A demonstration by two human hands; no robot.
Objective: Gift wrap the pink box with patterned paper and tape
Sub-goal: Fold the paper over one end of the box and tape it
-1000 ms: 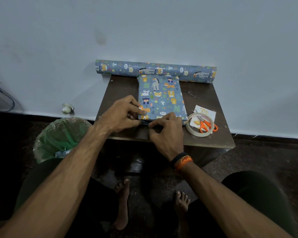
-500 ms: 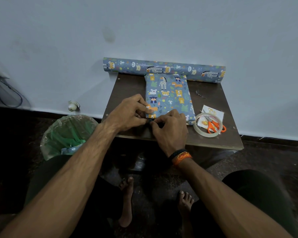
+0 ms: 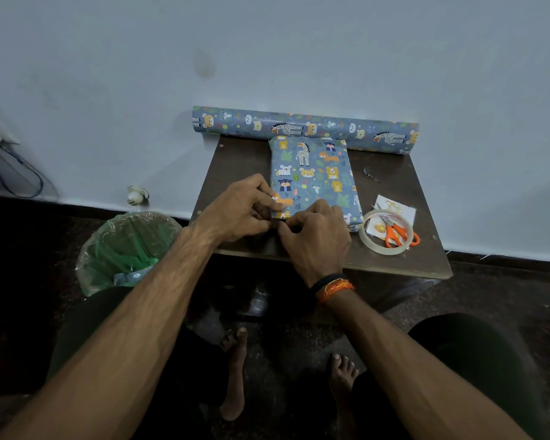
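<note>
Working at the near end of the box (image 3: 311, 176), both hands sit where they were a second ago, fingers bunched on the paper flap there; only the head view has drifted, so the surface (image 3: 235, 173) shows further right in the frame. That suggests the end fold is being pressed or taped down, with little progress in the last second. The box lies flat in the middle of the surface, already covered in the animal-patterned paper, its far end touching the paper roll (image 3: 305, 128) against the wall.

The left hand (image 3: 238, 208) has its grip curled on the near left corner of the wrap, fingertips pinching the paper edge. The right hand (image 3: 315, 236) is curled beside it, its grip narrow, apparently pinching the flap or a bit of tape; I cannot tell which, since the knuckles hide the fingertips.

No pink shows anywhere. The near end face is fully hidden by the hands. The tape ring (image 3: 386, 231) and orange scissors (image 3: 397, 233) lie just right of the box.
</note>
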